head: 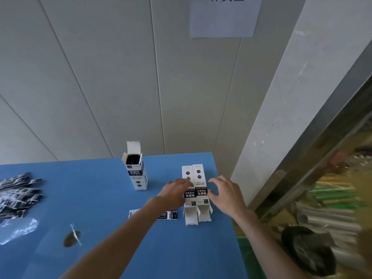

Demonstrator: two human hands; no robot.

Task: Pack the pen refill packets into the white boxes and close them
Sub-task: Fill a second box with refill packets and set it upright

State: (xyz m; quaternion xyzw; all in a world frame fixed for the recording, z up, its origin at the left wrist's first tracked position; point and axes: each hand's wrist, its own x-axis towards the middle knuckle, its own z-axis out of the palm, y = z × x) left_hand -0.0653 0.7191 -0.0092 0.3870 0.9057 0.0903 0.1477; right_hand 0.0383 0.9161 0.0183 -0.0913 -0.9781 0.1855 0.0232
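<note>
Two slim white boxes [194,190] with dark printed bands lie flat, side by side and touching, at the right of the smooth blue counter [100,198], near-end flaps open. The left hand [174,190] rests on the left box; the right hand [225,193] hovers beside them, fingers loosely spread. An upright box [136,172] stands open farther left, and glossy dark refill packets [18,195] are heaped at the far left.

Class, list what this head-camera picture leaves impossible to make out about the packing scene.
- Flat boxes: contents hidden by their walls.
- Packet: middle covered by the left forearm.
- Packet pile: cut by the left edge, blurred.
- Box print: too small to read.
</note>
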